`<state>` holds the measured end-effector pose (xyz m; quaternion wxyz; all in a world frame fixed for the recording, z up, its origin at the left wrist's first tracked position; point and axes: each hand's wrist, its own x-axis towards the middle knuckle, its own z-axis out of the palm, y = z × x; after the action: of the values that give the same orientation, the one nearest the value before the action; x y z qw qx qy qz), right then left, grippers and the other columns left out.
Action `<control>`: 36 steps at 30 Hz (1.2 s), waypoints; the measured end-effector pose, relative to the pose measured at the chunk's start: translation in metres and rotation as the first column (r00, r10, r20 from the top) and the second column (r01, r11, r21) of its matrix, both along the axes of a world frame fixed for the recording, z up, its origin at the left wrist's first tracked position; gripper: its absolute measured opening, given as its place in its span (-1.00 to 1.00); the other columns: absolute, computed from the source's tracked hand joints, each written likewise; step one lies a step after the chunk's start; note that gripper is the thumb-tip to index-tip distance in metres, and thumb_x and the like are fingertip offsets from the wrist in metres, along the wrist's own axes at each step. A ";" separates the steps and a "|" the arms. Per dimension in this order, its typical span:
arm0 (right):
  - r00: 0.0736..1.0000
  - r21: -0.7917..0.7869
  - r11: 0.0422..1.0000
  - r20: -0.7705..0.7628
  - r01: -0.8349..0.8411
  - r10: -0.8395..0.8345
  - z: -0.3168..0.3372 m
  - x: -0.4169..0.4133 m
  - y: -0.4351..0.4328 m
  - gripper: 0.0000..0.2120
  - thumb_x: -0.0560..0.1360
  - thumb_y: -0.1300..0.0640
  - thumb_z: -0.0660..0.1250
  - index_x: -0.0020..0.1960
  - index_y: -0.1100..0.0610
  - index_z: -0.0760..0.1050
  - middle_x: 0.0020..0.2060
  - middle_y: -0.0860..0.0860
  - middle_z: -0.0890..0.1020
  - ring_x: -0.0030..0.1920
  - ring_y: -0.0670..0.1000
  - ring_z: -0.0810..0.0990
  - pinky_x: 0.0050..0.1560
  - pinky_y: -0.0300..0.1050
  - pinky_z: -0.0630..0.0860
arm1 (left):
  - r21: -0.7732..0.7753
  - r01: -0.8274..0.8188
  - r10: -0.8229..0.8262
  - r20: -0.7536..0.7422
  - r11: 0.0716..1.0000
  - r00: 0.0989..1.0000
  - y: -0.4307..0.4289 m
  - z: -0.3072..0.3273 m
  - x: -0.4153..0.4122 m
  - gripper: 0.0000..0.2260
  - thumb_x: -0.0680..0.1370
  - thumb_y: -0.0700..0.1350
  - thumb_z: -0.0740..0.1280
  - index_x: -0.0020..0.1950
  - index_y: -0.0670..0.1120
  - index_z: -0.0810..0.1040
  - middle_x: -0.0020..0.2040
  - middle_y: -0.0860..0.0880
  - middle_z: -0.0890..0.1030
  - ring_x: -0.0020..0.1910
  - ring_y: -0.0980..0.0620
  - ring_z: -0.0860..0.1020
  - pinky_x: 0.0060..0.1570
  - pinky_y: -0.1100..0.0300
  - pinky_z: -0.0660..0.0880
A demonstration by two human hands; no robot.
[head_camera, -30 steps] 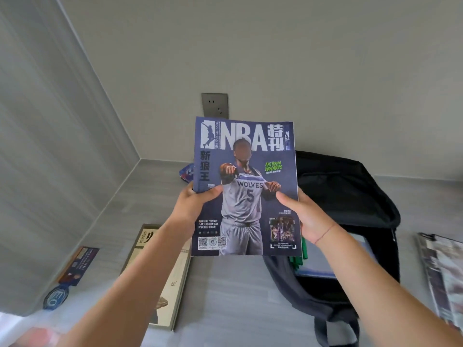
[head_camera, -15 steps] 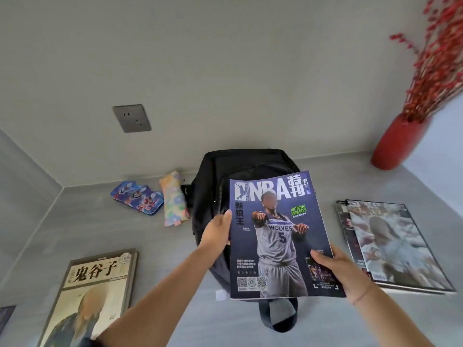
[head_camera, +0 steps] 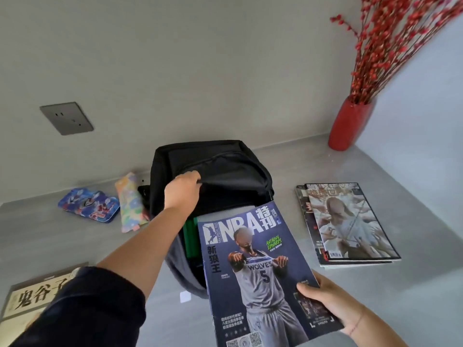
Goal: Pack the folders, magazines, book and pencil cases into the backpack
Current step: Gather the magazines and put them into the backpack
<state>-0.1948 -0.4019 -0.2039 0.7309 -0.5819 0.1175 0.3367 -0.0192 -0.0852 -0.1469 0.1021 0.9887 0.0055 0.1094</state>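
Observation:
A black backpack point(head_camera: 225, 169) lies open on the grey table, green folders point(head_camera: 191, 237) showing inside it. My left hand point(head_camera: 182, 189) grips the upper flap of the backpack's opening. My right hand point(head_camera: 325, 303) holds a blue NBA magazine point(head_camera: 255, 276) by its lower right corner, its top edge over the bag's mouth. A stack of magazines point(head_camera: 348, 224) lies to the right. Two pencil cases, one blue point(head_camera: 89, 207) and one pastel point(head_camera: 130, 201), lie left of the bag. A book point(head_camera: 32, 294) with Chinese characters sits at the lower left.
A red vase point(head_camera: 349, 123) with red branches stands in the back right corner. A wall socket point(head_camera: 66, 118) is on the back wall. A small white tag point(head_camera: 185, 296) lies by the bag's near end.
My left hand has let go of the NBA magazine and taken the backpack's flap. My right hand alone now holds the magazine, lower and closer to me.

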 end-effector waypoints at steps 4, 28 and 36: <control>0.999 0.064 0.998 -0.038 0.006 -0.004 -0.009 0.008 0.014 -0.18 0.02 0.03 0.67 0.21 0.20 0.48 -0.01 0.23 0.68 -0.10 0.17 0.69 -0.14 -0.04 0.61 | -0.246 0.016 0.012 0.113 0.969 0.993 -0.002 0.026 0.001 -0.87 0.56 -0.13 0.27 0.08 -0.09 0.53 0.00 -0.05 0.62 -0.04 -0.10 0.58 -0.17 0.12 0.44; 0.993 -0.140 0.983 0.006 0.117 -0.117 -0.024 0.143 0.080 -0.68 0.52 0.36 0.26 0.20 0.07 0.41 0.04 0.05 0.50 0.06 0.08 0.51 -0.25 0.00 0.66 | -0.299 0.041 -0.073 -0.098 0.953 0.992 0.014 -0.003 -0.012 -0.89 0.56 -0.13 0.29 0.07 -0.07 0.53 0.00 -0.02 0.61 -0.03 -0.04 0.56 -0.10 0.14 0.45; 0.976 -0.227 0.950 0.072 0.215 -0.203 -0.022 0.188 0.109 -0.58 0.48 0.47 0.21 0.28 0.16 0.35 0.13 0.17 0.43 0.07 0.28 0.51 -0.38 -0.08 0.65 | -0.277 0.065 -0.091 -0.081 0.959 0.993 0.009 -0.007 -0.016 -0.90 0.55 -0.14 0.28 0.06 -0.05 0.51 -0.05 0.01 0.59 -0.08 0.00 0.54 -0.14 0.15 0.45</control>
<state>-0.0063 -0.2926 -0.2260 0.6915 -0.6559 0.1998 0.2274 -0.0355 -0.0759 -0.1542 0.2415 0.9686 -0.0136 0.0577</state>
